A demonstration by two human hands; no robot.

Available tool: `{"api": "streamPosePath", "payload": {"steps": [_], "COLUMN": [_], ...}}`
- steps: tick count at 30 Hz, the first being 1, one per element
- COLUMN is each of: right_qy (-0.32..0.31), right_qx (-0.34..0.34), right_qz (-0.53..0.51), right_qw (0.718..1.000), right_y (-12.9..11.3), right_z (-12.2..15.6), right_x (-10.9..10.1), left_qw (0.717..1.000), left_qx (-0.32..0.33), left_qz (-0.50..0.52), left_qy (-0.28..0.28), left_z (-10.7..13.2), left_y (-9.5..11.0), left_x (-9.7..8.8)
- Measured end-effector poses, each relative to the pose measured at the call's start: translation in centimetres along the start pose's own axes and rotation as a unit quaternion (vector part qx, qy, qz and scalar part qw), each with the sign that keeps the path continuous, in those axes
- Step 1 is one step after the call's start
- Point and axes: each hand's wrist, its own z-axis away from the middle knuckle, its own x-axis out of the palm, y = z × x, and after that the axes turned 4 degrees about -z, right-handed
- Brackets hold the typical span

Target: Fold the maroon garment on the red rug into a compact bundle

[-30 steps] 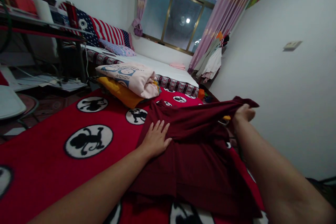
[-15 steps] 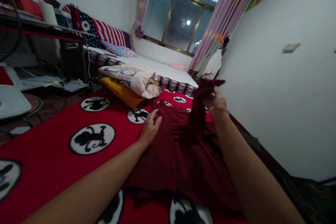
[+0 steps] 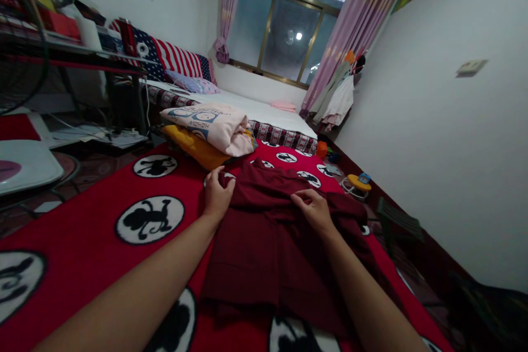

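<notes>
A dark maroon garment (image 3: 251, 256) is spread on the red blanket (image 3: 94, 220), wrinkled across its upper part, with a loose part bunched at its right. My left hand (image 3: 218, 193) is beside the garment's upper left edge, thumb and fingers apart and nothing visible between them. On the garment's upper middle, my right hand (image 3: 317, 212) has its thumb and fingertips together on a fold of the cloth. My right forearm covers some of the garment's right side.
Folded clothes, pale pink (image 3: 225, 129) over mustard yellow (image 3: 192, 146), are stacked beyond my left hand. A cluttered desk (image 3: 82, 55) and a white-seated chair (image 3: 28, 168) stand left. A yellow stool (image 3: 358, 182) is at right. Behind is another bed (image 3: 264, 107).
My right hand has come down and left, laying the raised maroon cloth onto the garment's right side. My left hand has shifted slightly left, to the garment's edge.
</notes>
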Motion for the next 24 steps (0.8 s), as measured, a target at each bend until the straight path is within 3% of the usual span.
{"api": "streamPosePath", "payload": {"steps": [6, 11, 14, 17, 21, 24], "right_qy": [-0.043, 0.015, 0.053, 0.043, -0.007, -0.047], "right_qx": [0.03, -0.058, -0.102, -0.142, -0.179, -0.184], "right_qz": [0.012, -0.003, -0.023, -0.029, -0.023, -0.007], "right_qw": [0.999, 0.998, 0.993, 0.988, 0.983, 0.982], "right_y": [2.3, 2.0, 1.2, 0.6, 0.4, 0.4], "right_z": [1.5, 2.3, 3.0, 3.7, 4.0, 4.3], "right_x": [-0.7, 0.1, -0.1, -0.6, -1.0, -1.2], "left_qw": [0.999, 0.985, 0.957, 0.919, 0.852, 0.837], "left_qx": [-0.041, -0.099, -0.091, -0.096, -0.125, -0.135], "left_qz": [-0.022, 0.118, 0.248, 0.367, 0.503, 0.529], "left_qy": [-0.023, -0.081, -0.122, -0.106, -0.073, -0.039], "left_z": [-0.6, -2.2, -3.4, -4.8, -6.3, -6.9], "left_y": [-0.7, 0.2, 1.8, 2.4, 0.7, -0.6], "left_x": [0.0, -1.5, -3.6, -6.2, -9.3, -10.6]}}
